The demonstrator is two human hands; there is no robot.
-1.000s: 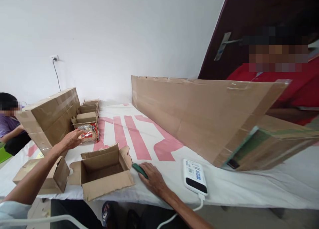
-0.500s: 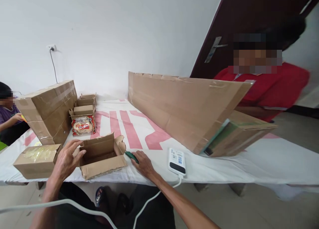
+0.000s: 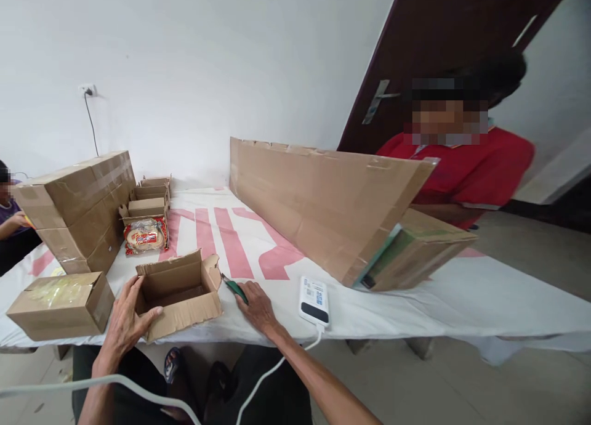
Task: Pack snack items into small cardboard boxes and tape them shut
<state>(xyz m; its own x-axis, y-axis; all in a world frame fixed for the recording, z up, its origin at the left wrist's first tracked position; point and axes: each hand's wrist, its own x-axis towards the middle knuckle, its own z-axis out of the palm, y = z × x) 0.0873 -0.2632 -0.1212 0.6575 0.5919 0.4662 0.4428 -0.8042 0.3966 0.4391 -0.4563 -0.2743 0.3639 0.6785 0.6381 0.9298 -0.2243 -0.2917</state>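
A small open cardboard box lies in front of me with its flaps raised and torn along the edges. My left hand grips the box's left end, the thumb over the front flap and the fingers along the side. In my right hand is a green utility knife, its pointed blade end close to the box's right flap. The knife's rear part is hidden under the fingers. Left of my left hand sits a closed, taped cardboard box.
A white power bank with a cable lies right of the knife. Stacked boxes, packaged food and small open boxes stand behind left. A tall cardboard panel crosses the right; a person in red is behind it.
My left hand has come down onto the box's left end, its thumb now pressing the front flap. The knife's blade end shows more clearly. The whole view has shifted slightly.
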